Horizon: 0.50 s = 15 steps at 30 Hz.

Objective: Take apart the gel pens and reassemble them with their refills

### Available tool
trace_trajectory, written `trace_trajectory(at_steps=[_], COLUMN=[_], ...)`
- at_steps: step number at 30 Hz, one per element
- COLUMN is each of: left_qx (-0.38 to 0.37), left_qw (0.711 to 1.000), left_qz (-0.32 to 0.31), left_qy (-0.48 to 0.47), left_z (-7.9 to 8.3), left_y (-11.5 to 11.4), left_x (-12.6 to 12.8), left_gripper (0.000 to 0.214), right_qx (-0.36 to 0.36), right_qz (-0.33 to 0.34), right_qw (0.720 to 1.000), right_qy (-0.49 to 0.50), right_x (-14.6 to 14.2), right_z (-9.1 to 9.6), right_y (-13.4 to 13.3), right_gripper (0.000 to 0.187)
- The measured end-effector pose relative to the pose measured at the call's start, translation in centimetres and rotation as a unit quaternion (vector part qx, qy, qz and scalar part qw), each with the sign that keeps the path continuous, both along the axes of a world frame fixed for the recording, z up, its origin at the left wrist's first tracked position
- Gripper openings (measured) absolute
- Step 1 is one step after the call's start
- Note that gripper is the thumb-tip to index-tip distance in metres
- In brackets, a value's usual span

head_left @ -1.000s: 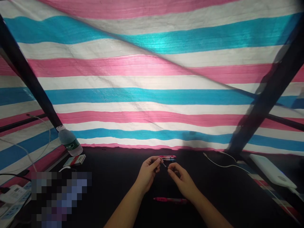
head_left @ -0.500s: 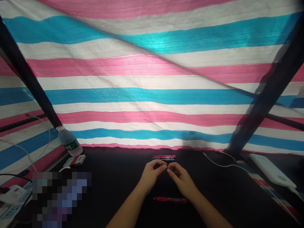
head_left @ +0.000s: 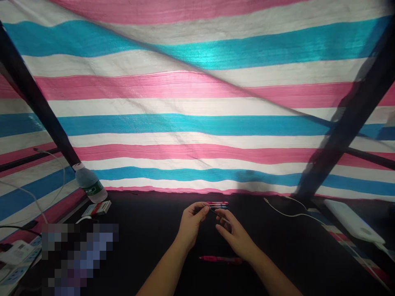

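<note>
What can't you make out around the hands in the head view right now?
Thin item between the left hand and right hand: too small to identify.
Pens behind the hands: too small to count, ends near the left fingers hidden.
Lower left, head view: pixelated patch blurs what lies there.
Cable: cut off by the right edge.

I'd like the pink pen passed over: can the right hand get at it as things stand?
Probably yes: the right hand sits just beyond the pink pen with nothing visible between them, though its fingers are at a thin rod held by the left hand.
</note>
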<state>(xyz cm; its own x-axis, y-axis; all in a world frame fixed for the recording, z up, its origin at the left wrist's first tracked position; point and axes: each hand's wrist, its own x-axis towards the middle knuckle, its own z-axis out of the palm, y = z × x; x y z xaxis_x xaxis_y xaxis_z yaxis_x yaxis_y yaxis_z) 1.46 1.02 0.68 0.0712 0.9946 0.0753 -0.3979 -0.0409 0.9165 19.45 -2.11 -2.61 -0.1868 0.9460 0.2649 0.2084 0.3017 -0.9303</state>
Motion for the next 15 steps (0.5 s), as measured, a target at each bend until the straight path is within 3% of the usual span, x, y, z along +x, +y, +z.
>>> trace_trajectory(at_steps=[8, 15], left_qx=[0.02, 0.062], left_qw=[0.999, 0.994], left_qz=[0.009, 0.021], left_qy=[0.038, 0.084], left_z=[-0.11, 0.55], left_y=[0.19, 0.0], left_x=[-0.37, -0.56], left_gripper=[0.027, 0.018], right_qx=[-0.004, 0.036], right_qz=[0.009, 0.006], right_qw=[1.0, 0.999], right_qy=[0.006, -0.031], right_x=[0.06, 0.4], right_z=[-0.08, 0.06], right_y=[-0.03, -0.12], right_gripper=[0.04, 0.045])
